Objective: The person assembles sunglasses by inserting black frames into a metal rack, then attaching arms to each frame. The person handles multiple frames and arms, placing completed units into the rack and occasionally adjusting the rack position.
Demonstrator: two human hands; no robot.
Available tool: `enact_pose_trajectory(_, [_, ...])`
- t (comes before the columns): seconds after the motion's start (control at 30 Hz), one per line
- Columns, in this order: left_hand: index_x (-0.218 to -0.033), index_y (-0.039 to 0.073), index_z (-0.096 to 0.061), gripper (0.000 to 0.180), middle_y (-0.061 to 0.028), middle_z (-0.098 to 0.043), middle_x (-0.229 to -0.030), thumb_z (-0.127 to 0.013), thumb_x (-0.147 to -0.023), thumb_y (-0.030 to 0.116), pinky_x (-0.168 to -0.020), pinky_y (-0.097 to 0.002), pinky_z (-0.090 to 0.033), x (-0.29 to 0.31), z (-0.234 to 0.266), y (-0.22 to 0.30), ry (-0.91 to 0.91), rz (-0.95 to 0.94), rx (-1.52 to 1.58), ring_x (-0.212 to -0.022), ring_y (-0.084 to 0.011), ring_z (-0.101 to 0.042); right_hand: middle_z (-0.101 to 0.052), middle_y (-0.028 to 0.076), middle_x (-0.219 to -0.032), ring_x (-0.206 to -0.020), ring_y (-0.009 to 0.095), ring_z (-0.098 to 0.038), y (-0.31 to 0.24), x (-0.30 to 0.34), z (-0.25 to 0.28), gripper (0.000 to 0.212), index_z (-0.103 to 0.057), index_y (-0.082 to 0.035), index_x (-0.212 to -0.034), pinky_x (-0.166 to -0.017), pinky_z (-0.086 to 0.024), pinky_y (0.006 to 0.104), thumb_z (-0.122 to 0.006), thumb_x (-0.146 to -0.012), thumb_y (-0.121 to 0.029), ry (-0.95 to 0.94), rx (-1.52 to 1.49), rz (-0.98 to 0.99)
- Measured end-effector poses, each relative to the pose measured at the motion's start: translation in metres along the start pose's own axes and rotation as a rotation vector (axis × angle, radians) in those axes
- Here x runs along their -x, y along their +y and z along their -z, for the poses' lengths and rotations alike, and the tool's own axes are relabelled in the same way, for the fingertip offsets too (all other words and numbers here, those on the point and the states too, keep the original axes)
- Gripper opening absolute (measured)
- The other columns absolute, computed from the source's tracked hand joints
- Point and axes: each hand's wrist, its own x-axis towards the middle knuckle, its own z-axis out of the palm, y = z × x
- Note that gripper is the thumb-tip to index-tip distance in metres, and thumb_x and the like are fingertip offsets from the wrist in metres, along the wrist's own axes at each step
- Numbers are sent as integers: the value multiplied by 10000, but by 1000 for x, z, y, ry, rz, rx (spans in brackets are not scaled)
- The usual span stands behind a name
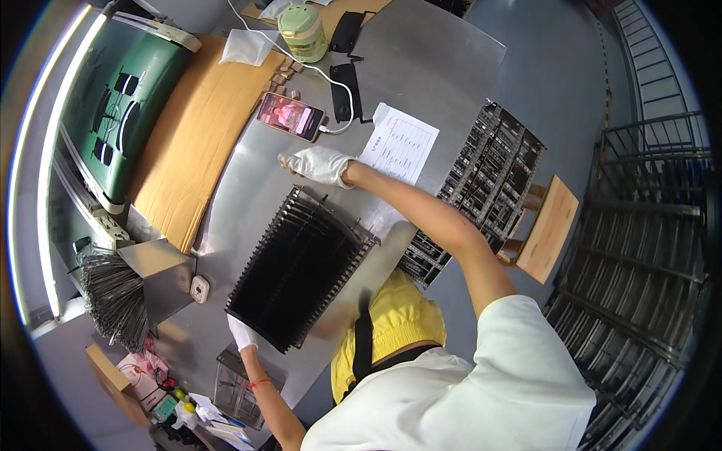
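A black rack [293,270] of many thin upright plates with toothed edges lies slantwise on the metal table. My left hand [241,332], in a white glove, is against its lower left corner; the rack hides the fingers. Beyond its upper end my right hand [320,164], also gloved in white, reaches over the table with the fingers drawn together. Something small and brownish shows at the fingertips, too small to make out. A smartphone [291,117] with a lit screen and a white cable lies just past this hand. A printed paper sheet [400,143] lies beside my right wrist.
Cardboard [180,143] covers the table's left side. A green lidded container [302,34] and small brown blocks [282,75] are at the back. Thin metal rods [116,297] fill a metal box at left. Right are a dark metal grid [492,165], a wooden stool [549,229] and racks [639,278].
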Motion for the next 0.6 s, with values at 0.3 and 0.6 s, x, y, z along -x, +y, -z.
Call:
enact_pose_trajectory(0.3, [-1249, -29, -600, 314, -118, -684, -1159, -581, -954, 77, -961, -328, -495, 30, 39, -24, -296, 130, 70, -1074, -197, -639, -714, 160, -1116, -975, 281, -693, -18, -78, 81, 337, -694, -52, -1167, -864, -524, 367, -641, -915, -270, 469, 68, -6])
enact_pose_trajectory(0.6, [-1266, 180, -624, 403, -55, -627, -1300, -597, -864, 188, -1026, -342, -485, 158, -53, 48, -920, -482, -713, -1239, -298, -574, -736, 157, -982, -933, 320, -720, -42, -206, 67, 209, -756, -104, -996, -763, -581, 454, -606, -854, -132, 449, 830, 159])
